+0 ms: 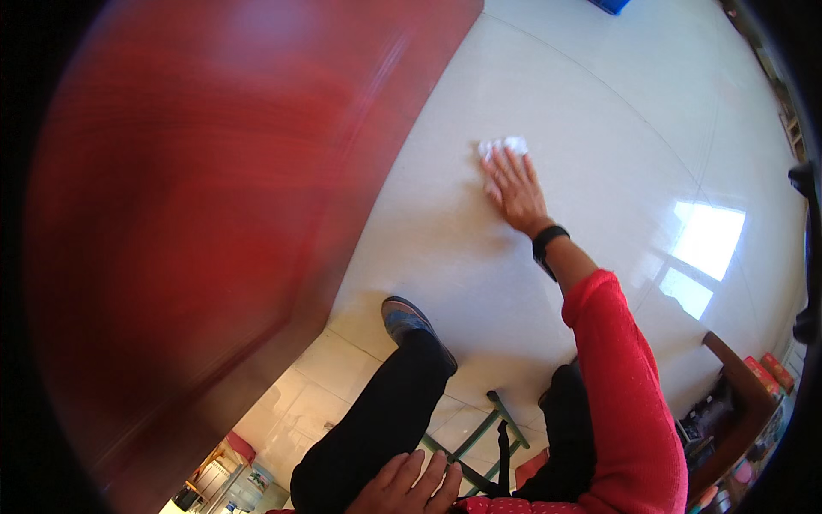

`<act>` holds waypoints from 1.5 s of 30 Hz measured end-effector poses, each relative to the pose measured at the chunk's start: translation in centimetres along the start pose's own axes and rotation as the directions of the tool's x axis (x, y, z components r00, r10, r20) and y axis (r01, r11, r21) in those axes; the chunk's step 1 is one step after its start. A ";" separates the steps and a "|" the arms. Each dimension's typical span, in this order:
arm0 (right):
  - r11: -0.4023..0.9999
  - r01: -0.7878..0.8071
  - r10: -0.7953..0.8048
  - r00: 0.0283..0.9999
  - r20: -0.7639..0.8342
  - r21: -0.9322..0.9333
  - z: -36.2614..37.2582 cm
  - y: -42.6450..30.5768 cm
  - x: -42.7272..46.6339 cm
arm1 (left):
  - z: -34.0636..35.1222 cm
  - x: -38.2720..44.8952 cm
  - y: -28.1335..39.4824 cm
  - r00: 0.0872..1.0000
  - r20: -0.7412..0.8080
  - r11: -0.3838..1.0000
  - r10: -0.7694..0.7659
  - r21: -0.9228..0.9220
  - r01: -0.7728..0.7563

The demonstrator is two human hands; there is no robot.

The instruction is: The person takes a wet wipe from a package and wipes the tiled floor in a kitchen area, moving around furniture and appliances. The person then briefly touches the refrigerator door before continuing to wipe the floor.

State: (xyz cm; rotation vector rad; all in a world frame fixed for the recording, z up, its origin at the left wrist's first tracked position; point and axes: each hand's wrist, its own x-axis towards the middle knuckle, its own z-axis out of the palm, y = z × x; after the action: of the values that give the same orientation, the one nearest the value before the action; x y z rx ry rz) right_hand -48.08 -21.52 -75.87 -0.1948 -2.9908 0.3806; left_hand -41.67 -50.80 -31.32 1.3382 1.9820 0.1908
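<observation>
My right hand (514, 189), with a black band on its wrist and a red sleeve, presses a crumpled white cloth or tissue (504, 148) onto the glossy pale tiled floor (578, 141). Its fingers lie spread over the near edge of the white piece. Low in the picture, my left hand (411, 485) rests by my black-trousered leg with its fingers slightly apart and nothing visible in it. Its palm side is hidden.
A large red-brown wooden panel (212, 193) fills the left side. Behind my legs stands a green metal frame (478, 434). Wooden furniture (738, 411) with packages is at the lower right, and a blue object (610, 5) lies at the top edge.
</observation>
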 end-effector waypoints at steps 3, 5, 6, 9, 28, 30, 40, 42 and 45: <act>0.986 -0.169 0.166 0.977 -0.135 -0.005 1.4 -1.2 6.0 | -0.4 0.1 -1.1 0.999 0.025 0.999 -0.026 0.024 0.025; 0.993 -0.115 0.117 0.984 -0.134 0.022 2.4 -4.7 7.9 | -0.7 0.1 -1.6 0.998 0.033 0.998 -0.053 0.025 0.052; 0.999 -0.023 0.027 0.995 -0.101 0.040 2.7 -6.5 8.1 | -0.8 0.1 -1.5 0.997 0.038 0.998 -0.063 0.025 0.062; 0.968 0.215 -0.221 0.975 0.036 0.126 2.5 -12.8 6.9 | -1.5 0.0 -1.2 0.997 0.024 0.997 -0.075 0.035 0.074; 0.971 -0.238 0.238 0.971 -0.014 0.020 -1.1 0.8 -7.5 | -0.6 0.3 1.6 0.999 0.044 0.999 0.009 0.031 -0.011; 0.990 -0.107 0.100 0.992 0.077 0.096 -0.6 -4.2 -11.4 | 0.0 0.8 2.3 0.998 0.059 0.999 0.029 0.043 -0.031; 0.871 -0.492 0.491 0.870 -0.037 0.003 0.5 4.2 -27.3 | 6.4 3.2 3.8 0.965 0.162 0.971 0.205 0.087 -0.221; 0.654 -0.747 0.749 0.662 -0.034 -0.121 -0.1 8.0 -30.5 | 7.4 3.3 3.9 0.957 0.177 0.965 0.230 0.087 -0.248; 0.386 -0.921 0.919 0.388 -0.064 -0.049 0.2 8.6 -33.3 | 8.7 3.4 4.2 0.946 0.208 0.961 0.249 0.070 -0.269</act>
State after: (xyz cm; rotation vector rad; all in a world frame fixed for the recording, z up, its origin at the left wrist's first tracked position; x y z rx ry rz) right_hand -14.42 -18.10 -81.72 -1.9080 -2.4981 0.3142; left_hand -33.69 -48.28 -37.18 1.6159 1.6652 0.0804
